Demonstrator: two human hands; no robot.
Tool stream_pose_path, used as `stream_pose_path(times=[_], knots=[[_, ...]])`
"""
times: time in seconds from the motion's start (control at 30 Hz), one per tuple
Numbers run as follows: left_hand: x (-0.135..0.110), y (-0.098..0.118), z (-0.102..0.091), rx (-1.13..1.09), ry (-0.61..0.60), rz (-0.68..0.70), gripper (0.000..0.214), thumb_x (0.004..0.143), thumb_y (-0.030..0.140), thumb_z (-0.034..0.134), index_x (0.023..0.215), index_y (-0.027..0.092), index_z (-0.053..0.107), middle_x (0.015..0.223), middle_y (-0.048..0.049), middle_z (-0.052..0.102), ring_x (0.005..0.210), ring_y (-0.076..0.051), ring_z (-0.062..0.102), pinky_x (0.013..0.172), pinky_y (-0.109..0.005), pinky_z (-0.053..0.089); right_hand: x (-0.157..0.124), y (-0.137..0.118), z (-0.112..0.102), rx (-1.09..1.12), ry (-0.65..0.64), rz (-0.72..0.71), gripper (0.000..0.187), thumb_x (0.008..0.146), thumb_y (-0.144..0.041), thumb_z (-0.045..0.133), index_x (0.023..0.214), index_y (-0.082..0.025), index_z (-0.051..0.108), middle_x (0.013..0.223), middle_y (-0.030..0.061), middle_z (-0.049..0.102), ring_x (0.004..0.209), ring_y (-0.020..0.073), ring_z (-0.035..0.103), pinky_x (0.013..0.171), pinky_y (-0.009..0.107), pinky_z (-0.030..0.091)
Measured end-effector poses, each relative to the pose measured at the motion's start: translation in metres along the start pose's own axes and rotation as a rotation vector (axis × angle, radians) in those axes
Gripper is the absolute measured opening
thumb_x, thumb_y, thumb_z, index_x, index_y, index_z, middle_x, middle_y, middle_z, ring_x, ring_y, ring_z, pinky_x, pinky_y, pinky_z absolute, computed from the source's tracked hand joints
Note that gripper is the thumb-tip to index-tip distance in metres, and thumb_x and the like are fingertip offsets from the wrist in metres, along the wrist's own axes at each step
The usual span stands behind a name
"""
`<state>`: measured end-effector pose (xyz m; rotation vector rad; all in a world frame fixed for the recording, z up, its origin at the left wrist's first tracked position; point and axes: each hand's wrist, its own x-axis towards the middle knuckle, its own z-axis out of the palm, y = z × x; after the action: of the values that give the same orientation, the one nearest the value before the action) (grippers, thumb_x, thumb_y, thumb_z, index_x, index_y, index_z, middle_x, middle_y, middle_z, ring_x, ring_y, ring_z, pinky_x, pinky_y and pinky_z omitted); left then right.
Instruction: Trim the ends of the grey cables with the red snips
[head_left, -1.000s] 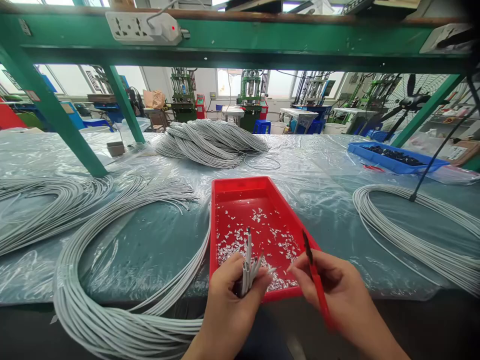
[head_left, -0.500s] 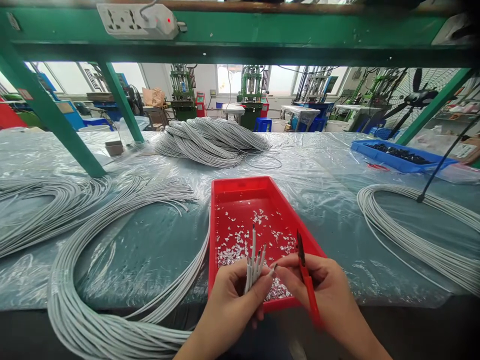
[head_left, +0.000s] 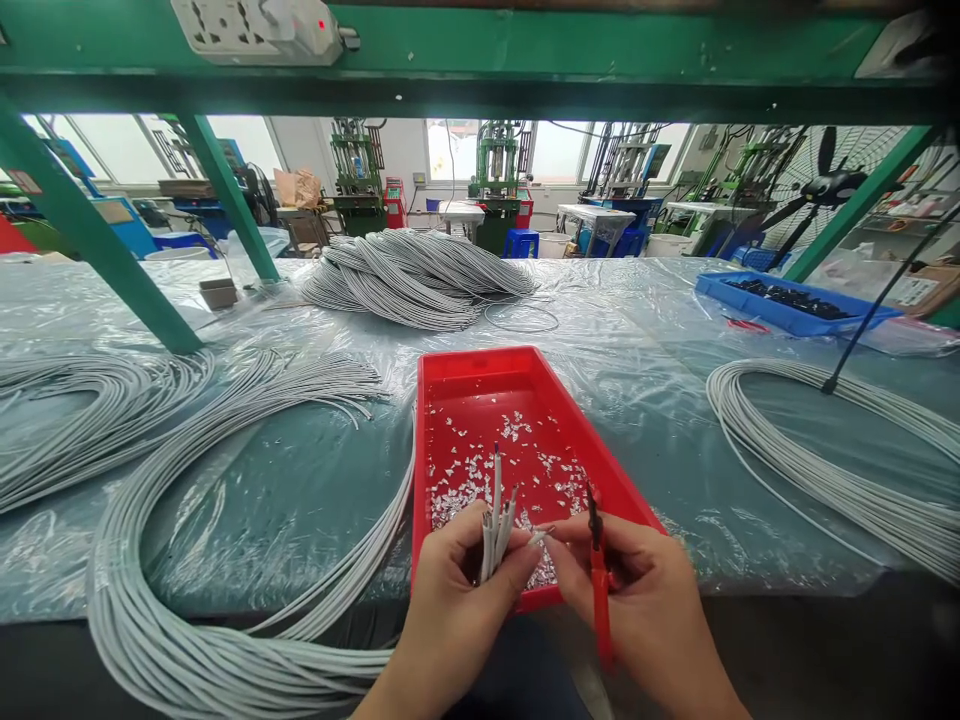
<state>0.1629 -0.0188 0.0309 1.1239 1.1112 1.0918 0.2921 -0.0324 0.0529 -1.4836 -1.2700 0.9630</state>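
Note:
My left hand (head_left: 457, 590) is closed round a small bunch of grey cable ends (head_left: 495, 515), which stick up over the near edge of a red tray (head_left: 480, 385). My right hand (head_left: 645, 600) grips a red-handled cutter (head_left: 598, 575), its dark tip pointing up, while its thumb and forefinger pinch one cable tip (head_left: 541, 536) beside the bunch. Small white and silver scraps (head_left: 517, 470) lie scattered on the tray floor. The cables in my left hand run down into a long grey coil (head_left: 225, 560) at the table's front left.
More grey cable coils lie at the left (head_left: 82, 420), the far middle (head_left: 420, 275) and the right (head_left: 825, 460) on the plastic-covered table. A blue tray (head_left: 795, 305) of dark parts sits far right. Green frame legs (head_left: 97, 240) and an overhead beam with a power strip (head_left: 255, 25) stand above.
Both hands have shifted slightly left and closer together. The right fingers have come up to one cable tip beside the bunch, and the cutter now stands more upright.

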Motion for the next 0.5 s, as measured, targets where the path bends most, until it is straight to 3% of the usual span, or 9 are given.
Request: stream_pose_path(times=[0.1,0.23,0.37,0.5], knots=[[-0.003,0.002,0.006,0.03,0.092,0.048,0.021,0.074,0.032,0.069,0.067,0.012,0.065,0.067,-0.0027,0.052,0.062,-0.011,0.046,0.059,-0.022,0.037,-0.001,0.002,0.001,-0.034,0.011,-0.029,0.028,0.074,-0.038,0.055,0.061,-0.013,0.06,0.056,0.0039,0.053,0.054,0.0139,0.047,0.053,0.025,0.037],[-0.003,-0.004,0.007,0.126,0.124,0.176,0.02,0.078,0.027,0.066,0.064,0.013,0.063,0.064,-0.0015,0.05,0.06,-0.011,0.046,0.056,-0.022,0.037,0.003,0.008,0.0,-0.066,-0.001,-0.085,0.026,0.075,-0.033,0.053,0.057,-0.015,0.048,0.056,0.0024,0.052,0.054,0.012,0.046,0.051,0.022,0.038],[-0.001,-0.014,0.004,0.295,0.114,0.454,0.025,0.085,0.02,0.059,0.062,0.013,0.055,0.066,-0.0017,0.05,0.058,-0.009,0.047,0.052,-0.019,0.038,0.009,0.016,-0.002,-0.088,-0.033,-0.191,0.018,0.07,-0.023,0.053,0.057,-0.016,0.042,0.054,-0.0017,0.044,0.052,0.0096,0.042,0.047,0.018,0.037],[0.0,-0.013,0.005,0.488,0.216,0.77,0.026,0.083,0.004,0.054,0.06,0.014,0.046,0.059,0.0009,0.044,0.052,-0.007,0.042,0.047,-0.016,0.034,0.002,0.014,-0.003,-0.144,0.004,-0.269,0.017,0.067,-0.018,0.052,0.054,-0.016,0.041,0.05,-0.0041,0.039,0.047,0.0073,0.034,0.043,0.018,0.03]])
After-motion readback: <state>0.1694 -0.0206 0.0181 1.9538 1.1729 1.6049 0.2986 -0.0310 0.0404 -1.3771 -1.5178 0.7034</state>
